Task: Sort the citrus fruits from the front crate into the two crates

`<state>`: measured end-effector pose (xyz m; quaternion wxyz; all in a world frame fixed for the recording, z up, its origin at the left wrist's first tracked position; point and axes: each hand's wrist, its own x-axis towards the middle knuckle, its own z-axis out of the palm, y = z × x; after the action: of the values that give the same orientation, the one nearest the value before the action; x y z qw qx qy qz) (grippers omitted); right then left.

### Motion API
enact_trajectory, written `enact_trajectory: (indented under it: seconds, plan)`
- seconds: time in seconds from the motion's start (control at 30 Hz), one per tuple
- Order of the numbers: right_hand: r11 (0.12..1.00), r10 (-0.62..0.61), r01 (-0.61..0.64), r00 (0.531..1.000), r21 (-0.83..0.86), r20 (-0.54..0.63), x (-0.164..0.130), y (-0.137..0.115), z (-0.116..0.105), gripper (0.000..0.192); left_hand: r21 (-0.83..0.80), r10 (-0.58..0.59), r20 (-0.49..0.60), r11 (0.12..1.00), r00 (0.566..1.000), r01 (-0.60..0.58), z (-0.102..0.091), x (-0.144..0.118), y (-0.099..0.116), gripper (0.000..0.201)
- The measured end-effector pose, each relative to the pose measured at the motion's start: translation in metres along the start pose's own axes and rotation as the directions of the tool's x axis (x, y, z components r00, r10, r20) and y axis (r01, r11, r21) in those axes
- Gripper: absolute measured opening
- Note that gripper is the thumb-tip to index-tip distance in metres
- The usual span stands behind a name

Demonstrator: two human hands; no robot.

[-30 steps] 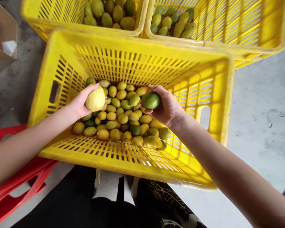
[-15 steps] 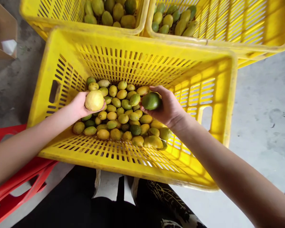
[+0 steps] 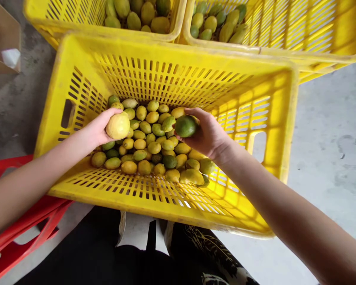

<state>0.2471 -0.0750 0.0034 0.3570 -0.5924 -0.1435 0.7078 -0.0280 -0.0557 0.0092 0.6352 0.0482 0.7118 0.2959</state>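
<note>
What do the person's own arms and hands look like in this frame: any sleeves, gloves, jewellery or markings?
Both forearms are bare as far as the frame shows, with no sleeve edge in view. The left hand and right hand wear no gloves, and no rings, watch or bracelets show. No markings are visible. The fingers look slim.

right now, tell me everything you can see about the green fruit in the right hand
The green fruit is round to oval, smooth and glossy, darker than most of the yellowish pile below it. The right hand holds it by fingers and thumb, above the pile inside the near crate, apart from the other fruit. No stem or blemish shows.
</note>
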Motion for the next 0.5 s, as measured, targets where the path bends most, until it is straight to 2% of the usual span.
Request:
enact_trajectory:
  seconds: [0.1, 0.27, 0.4, 0.5]
  plan:
    - [1.000, -0.002, 0.003, 0.999, -0.022, 0.038, -0.0022, -0.0003, 0.0026, 0.030, 0.026, -0.058, -0.007, 0.998, 0.998, 0.059, 0.0014, -0.0033, -0.0018, 0.031]
    - [0.999, 0.041, -0.040, 0.997, -0.019, 0.062, -0.0016, -0.0003, 0.0026, 0.028, 0.058, -0.154, 0.060, 0.987, 0.986, 0.150, 0.0065, -0.0086, -0.0042, 0.023]
    - [0.999, 0.020, -0.018, 0.998, -0.033, 0.066, 0.0006, 0.0014, 0.0005, 0.028, 0.069, -0.133, 0.131, 0.990, 0.982, 0.125, 0.0040, -0.0066, -0.0020, 0.024]
    - [0.999, -0.002, 0.007, 0.996, -0.045, 0.094, -0.0009, 0.0020, 0.0021, 0.031, 0.068, -0.070, 0.169, 0.996, 0.983, 0.060, 0.0030, -0.0053, -0.0024, 0.028]
